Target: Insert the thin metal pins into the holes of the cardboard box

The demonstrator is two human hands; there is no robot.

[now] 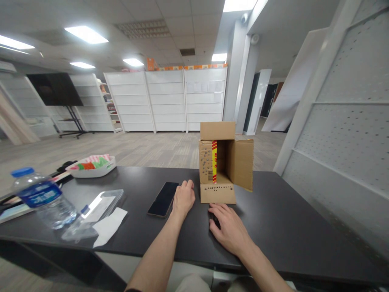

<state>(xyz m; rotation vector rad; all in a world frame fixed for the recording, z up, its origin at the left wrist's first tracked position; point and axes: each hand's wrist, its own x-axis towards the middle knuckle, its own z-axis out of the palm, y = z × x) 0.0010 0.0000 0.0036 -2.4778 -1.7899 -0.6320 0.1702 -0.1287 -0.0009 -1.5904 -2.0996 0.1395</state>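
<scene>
My left hand [184,197] rests on the black table with its fingers curled in; the palm side is hidden, so I cannot see whether anything is inside. Just left of it lies a dark smartphone [164,198], screen up. Bent over a small black ridged object [214,220] is my right hand [228,228], thumb on the near side and fingers on the far side; most of that object is covered. Right beyond both hands stands an open cardboard box [206,162], its opening facing me. One flap lies down toward me, one stands up on top, and one swings out right.
On the left of the table [273,227] are a water bottle [45,198], a clear plastic case [103,205], a white paper piece [110,227] and a white basket [92,172] with colourful packets. A perforated panel [343,162] borders the right side. White shelving [167,101] stands behind.
</scene>
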